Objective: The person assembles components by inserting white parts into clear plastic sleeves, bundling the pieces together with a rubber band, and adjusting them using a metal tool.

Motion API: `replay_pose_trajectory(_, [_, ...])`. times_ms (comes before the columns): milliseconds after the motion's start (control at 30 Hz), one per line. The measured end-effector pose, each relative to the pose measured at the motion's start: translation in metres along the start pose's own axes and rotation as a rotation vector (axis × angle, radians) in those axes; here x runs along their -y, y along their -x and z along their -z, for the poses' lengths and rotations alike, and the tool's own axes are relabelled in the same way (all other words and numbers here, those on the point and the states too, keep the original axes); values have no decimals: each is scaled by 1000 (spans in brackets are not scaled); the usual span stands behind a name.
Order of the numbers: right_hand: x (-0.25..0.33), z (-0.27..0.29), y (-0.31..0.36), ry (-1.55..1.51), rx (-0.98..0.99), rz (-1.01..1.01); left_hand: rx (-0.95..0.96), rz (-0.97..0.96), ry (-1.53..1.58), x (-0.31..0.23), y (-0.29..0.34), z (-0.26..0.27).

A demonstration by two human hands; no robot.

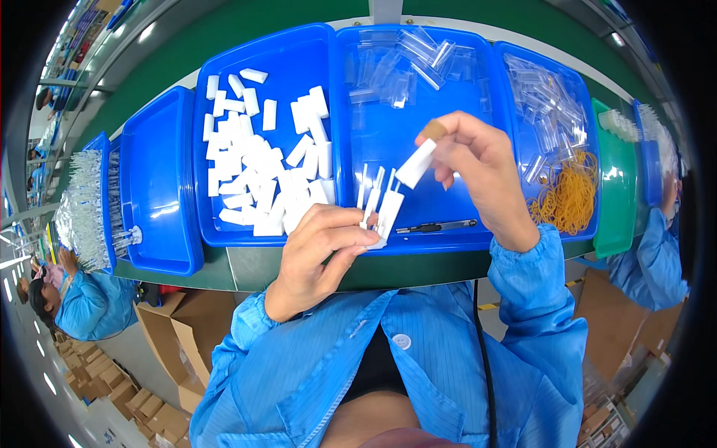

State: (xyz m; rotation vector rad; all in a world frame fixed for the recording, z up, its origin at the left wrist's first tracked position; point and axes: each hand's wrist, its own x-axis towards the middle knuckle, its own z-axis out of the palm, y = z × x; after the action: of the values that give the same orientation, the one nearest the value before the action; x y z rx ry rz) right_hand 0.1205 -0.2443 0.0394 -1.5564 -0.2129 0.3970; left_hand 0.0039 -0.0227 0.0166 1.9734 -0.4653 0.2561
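My left hand (pixel 325 250) is closed around a small white plastic holder with upright prongs (pixel 371 200) and a white block-like part (pixel 390 213). In my right hand (pixel 478 168), a white rectangular block (pixel 416 164) is pinched between thumb and fingers, tilted, its lower end close to the prongs. Whether the two touch, I cannot tell. A brown cover (pixel 433 131) sits on one right fingertip. Both hands are over the near part of the middle blue tray (pixel 448 101), which holds clear plastic tubes (pixel 429 56) at its far end and a black pen-like tool (pixel 437 226) near its front edge.
Left of centre, a blue tray (pixel 272 56) holds many white blocks (pixel 250 172). To the right are bagged clear tubes (pixel 545 97) and orange rubber bands (pixel 567 190), then a green tray (pixel 615 201). Bristly white parts (pixel 86 201) stand far left. Co-workers in blue (pixel 97 302) sit on both sides.
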Motion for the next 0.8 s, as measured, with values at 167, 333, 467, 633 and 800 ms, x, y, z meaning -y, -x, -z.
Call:
replay_pose_trajectory(167, [-7,-2,-4,-61,-9,-30,50,-22,50,-4,1,-1])
replay_pose_trajectory(333, [-8,-9,0,-104,1,-51,52,-2,92,-3,2,0])
replay_pose_trajectory(467, [-5,-20,8,-147,48,-14,27,67,138,0,5,0])
replay_pose_trajectory(633, [-5,-22,9,-148,-20,12,21,48,150,1,4,0])
replay_pose_trajectory(800, [-1,-28,22,-75,135,96,-73,56,137,7,7,-2])
